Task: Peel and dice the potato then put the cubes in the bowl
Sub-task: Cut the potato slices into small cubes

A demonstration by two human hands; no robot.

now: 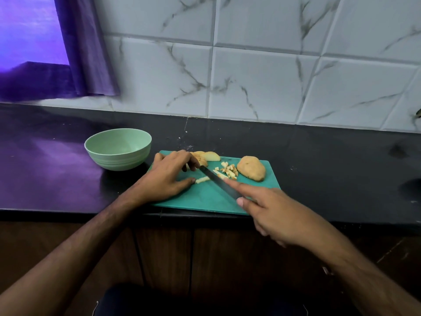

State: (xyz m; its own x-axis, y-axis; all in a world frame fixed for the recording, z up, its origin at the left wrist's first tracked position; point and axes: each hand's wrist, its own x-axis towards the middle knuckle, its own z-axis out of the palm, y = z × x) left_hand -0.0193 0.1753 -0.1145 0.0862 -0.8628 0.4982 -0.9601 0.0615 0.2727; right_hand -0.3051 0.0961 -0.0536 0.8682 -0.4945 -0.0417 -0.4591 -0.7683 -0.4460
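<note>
Head view: on the dark tabletop (319,156) a green cutting board (205,197) lies at the front edge. The left hand (168,176) rests on the board's left part, fingers bent, thumb tip touching a potato strip (202,179); what its fingers hold is hidden. The right hand (278,215) grips a knife (218,182), forefinger along the blade, handle hidden in the palm. Cubes (229,171) sit mid-board, potato slices (209,156) at the far edge, a potato half (251,171) near the right edge. The green bowl (118,151) stands just left of the board; its inside is partly hidden.
</note>
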